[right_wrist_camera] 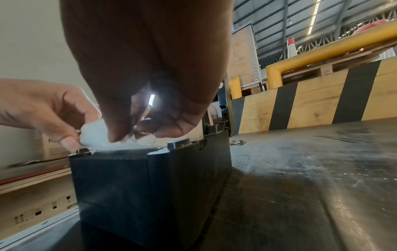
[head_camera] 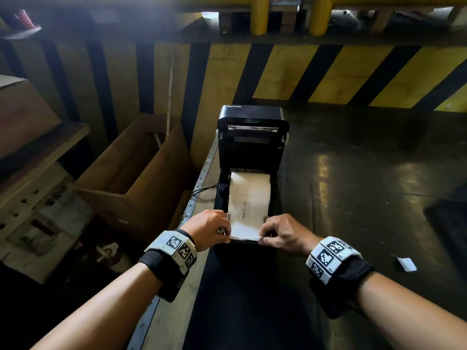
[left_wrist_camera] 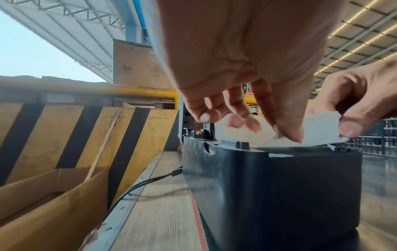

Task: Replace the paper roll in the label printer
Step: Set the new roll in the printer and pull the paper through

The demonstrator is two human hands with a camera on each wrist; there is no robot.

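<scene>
A black label printer [head_camera: 252, 137] stands with its lid swung up and back. A white paper roll [head_camera: 250, 190] sits in its open bay. The roll's loose end [head_camera: 243, 228] is drawn forward over the printer's front edge [left_wrist_camera: 300, 169]. My left hand [head_camera: 212, 228] pinches the left corner of that paper end [left_wrist_camera: 322, 129], thumb on top. My right hand [head_camera: 283, 236] pinches the right corner of the paper end [right_wrist_camera: 96, 134]. Both hands sit right at the front lip of the printer [right_wrist_camera: 139, 186].
An open cardboard box [head_camera: 141, 178] stands left of the table edge. Black cables [left_wrist_camera: 150, 181] run from the printer's left side. A small white label [head_camera: 406, 263] lies on the dark tabletop to the right. A yellow-and-black striped barrier [head_camera: 328, 74] stands behind the printer.
</scene>
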